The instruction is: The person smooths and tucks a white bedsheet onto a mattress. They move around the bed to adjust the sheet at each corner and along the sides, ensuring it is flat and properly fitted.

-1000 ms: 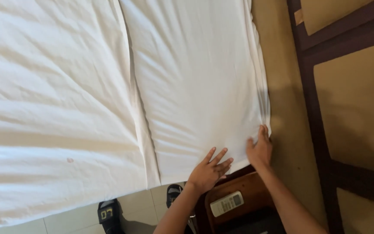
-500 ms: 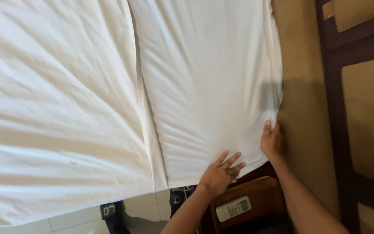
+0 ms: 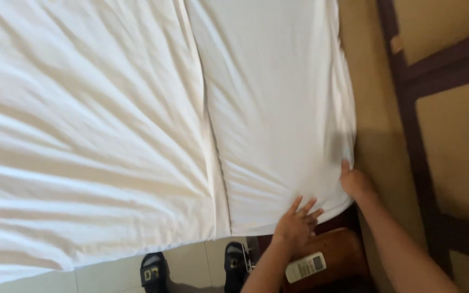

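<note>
The left hand (image 3: 298,223) lies flat with fingers spread on the near corner of the white sheet (image 3: 278,108) covering the right-hand mattress. The right hand (image 3: 355,182) grips the sheet's edge at the mattress side, fingers curled under. A white remote (image 3: 305,267) rests on the wooden nightstand (image 3: 343,252) below.

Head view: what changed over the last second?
The right hand slid from the sheet's near edge, beside the left hand, out to the corner against the headboard, fingers tucked at the white fitted sheet's edge. The left hand stayed flat on the near edge, fingers spread. The remote on the wooden nightstand is unmoved.
</note>
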